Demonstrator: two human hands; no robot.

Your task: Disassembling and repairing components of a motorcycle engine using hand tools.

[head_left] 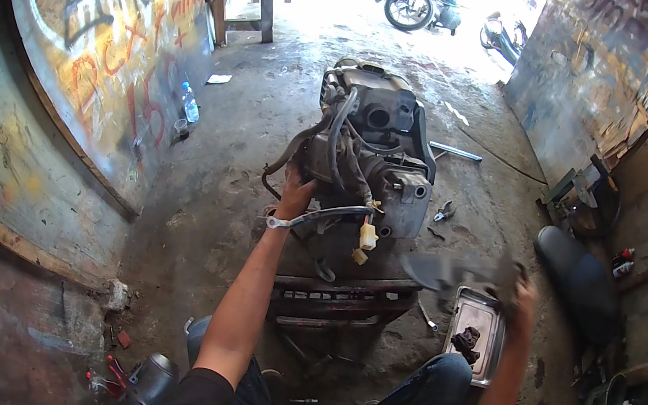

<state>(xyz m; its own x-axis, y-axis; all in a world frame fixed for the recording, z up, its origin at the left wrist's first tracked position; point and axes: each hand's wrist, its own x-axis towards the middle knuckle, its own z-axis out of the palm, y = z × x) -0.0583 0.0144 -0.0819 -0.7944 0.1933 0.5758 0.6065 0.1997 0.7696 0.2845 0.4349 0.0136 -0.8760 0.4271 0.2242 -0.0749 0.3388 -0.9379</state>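
Observation:
A greasy dark engine unit (374, 130) with hoses and wires sits in front of me on a low metal stand (334, 302). Against its lower left side is my left hand (298, 187), gripping it, with most of the fingers hidden. A cable with a ring terminal (277, 222) crosses my left wrist, and cream wire connectors (368, 237) hang at the near side. To the right, my right hand (525, 302) holds a long dark flat part (457, 273), smeared by motion. It is held above the far end of a metal tray (497, 349) with a dark rag-like lump (467, 342) in it.
Pliers (444, 211) and a metal bar (456, 151) lie on the floor right of the engine. A black motorcycle seat (578, 281) rests by the right wall. A water bottle (189, 103) stands at the left wall; red-handled tools (116, 371) lie lower left. Motorcycles (410, 6) stand outside.

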